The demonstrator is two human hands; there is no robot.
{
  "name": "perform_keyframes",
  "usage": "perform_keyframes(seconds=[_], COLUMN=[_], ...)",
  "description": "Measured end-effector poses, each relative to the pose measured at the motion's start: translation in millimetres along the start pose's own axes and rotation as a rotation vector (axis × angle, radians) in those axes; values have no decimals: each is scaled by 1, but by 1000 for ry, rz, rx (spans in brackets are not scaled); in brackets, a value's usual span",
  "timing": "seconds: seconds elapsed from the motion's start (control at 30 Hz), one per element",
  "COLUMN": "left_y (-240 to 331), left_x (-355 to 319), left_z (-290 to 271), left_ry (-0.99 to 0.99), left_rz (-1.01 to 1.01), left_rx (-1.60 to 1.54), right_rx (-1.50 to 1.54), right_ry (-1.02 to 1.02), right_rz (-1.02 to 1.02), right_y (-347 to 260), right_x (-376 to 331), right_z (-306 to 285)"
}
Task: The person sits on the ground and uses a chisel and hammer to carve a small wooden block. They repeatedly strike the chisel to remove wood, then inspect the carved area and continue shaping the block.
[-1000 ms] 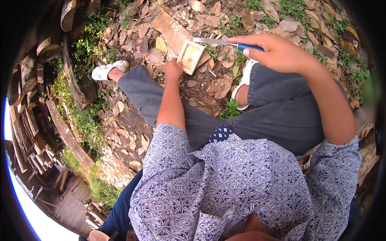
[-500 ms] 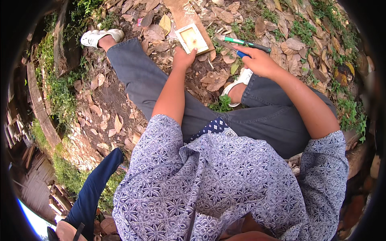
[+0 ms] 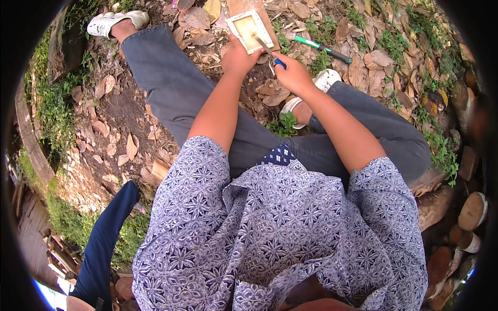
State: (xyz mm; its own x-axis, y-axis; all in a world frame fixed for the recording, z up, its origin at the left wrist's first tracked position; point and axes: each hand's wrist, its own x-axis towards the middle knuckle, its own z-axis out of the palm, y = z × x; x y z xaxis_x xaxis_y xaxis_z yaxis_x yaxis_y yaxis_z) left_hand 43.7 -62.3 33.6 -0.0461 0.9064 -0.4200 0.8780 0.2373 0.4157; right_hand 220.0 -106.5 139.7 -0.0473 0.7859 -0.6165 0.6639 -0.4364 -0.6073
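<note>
My left hand [image 3: 239, 58] is closed round the near left corner of a pale, square, shallow wooden tray [image 3: 245, 27] with a raised rim. Part of the tray lies over a brown wooden board [image 3: 246, 5] on the ground. In my right hand [image 3: 293, 76] is a bladed tool with a blue handle [image 3: 280, 63], its fist wrapped round the grip. The metal blade reaches over the tray's near edge, with its tip inside the recess by a small dark spot. Whether it is a knife or a chisel cannot be made out.
A green and black handled tool [image 3: 322, 49] lies on the leaf-covered ground to the right. My outstretched legs [image 3: 171, 83] and white shoes [image 3: 118, 22] flank the work. Another person's dark blue-clad limb [image 3: 106, 243] is at lower left. Wooden pieces [image 3: 472, 211] lie at the right rim.
My right hand has moved left with the blue-handled tool, bringing its blade from beside the board into the tray. My left hand still holds the tray. The view has shifted slightly.
</note>
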Motion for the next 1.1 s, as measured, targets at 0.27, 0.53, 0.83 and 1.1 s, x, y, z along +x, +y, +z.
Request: perform_keyframes(seconds=[0.27,0.53,0.83,1.1], left_y=[10,12,-31,-37], left_x=[-3,4,37,44], left_z=[-9,-16,-1,21], left_ry=[-39,12,109,-27], left_rz=[-34,-126,13,103], left_rx=[-25,-47,-359,-402], right_rx=[29,-45,159,-8], right_ry=[127,139,-45,44], right_rz=[-71,-151,7,-133], right_y=[21,3,4,21], right_x=[11,52,19,28], right_z=[21,17,-4,-10])
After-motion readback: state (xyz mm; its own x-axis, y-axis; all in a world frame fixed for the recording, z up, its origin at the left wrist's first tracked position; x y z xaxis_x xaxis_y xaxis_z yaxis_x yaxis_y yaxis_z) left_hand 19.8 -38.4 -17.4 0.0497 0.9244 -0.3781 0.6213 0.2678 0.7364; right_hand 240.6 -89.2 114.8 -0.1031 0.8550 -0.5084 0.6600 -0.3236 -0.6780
